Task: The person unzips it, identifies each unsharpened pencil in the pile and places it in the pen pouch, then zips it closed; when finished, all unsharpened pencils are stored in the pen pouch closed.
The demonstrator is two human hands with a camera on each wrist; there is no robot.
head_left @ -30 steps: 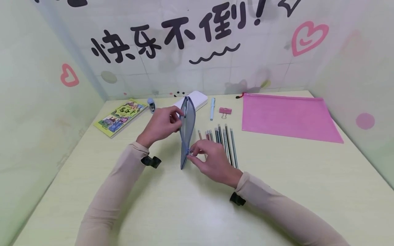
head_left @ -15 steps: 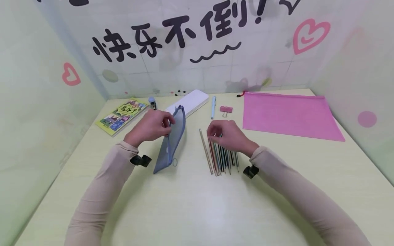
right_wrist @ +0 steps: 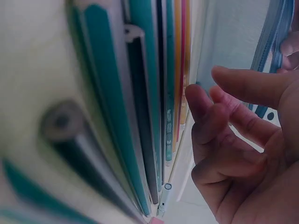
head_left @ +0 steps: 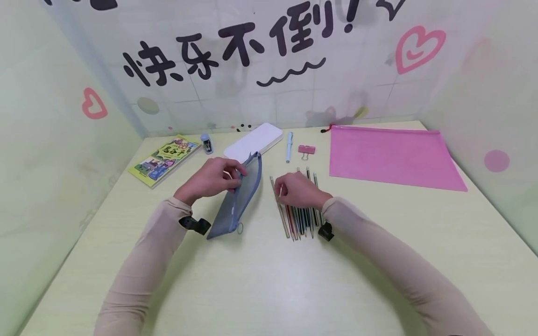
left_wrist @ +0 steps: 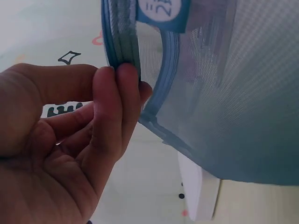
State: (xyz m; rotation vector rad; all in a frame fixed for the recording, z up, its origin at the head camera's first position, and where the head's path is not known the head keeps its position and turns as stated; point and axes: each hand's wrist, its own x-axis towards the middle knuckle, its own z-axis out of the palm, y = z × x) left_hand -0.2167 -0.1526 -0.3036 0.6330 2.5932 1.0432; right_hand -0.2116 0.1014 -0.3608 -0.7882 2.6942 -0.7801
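Note:
My left hand pinches the zip edge of a blue mesh zip pouch, which stands tilted with its mouth parted. In the left wrist view, thumb and fingertips grip the zip tape beside a small blue label. Several pencils lie side by side on the table, right of the pouch. Over their upper part hovers my right hand, hiding some of them. The right wrist view shows its thumb and bent fingers apart, nothing between them, close beside the pencils.
Along the back lie a yellow picture book, a small blue-capped bottle, a white case, a light blue pen, a pink binder clip and a pink zip bag. Walls enclose the table on three sides.
The right hand has let go of the pouch's zip end and moved over the pencils. The left hand has tilted the pouch, its lower end swinging left and its mouth turning toward the pencils.

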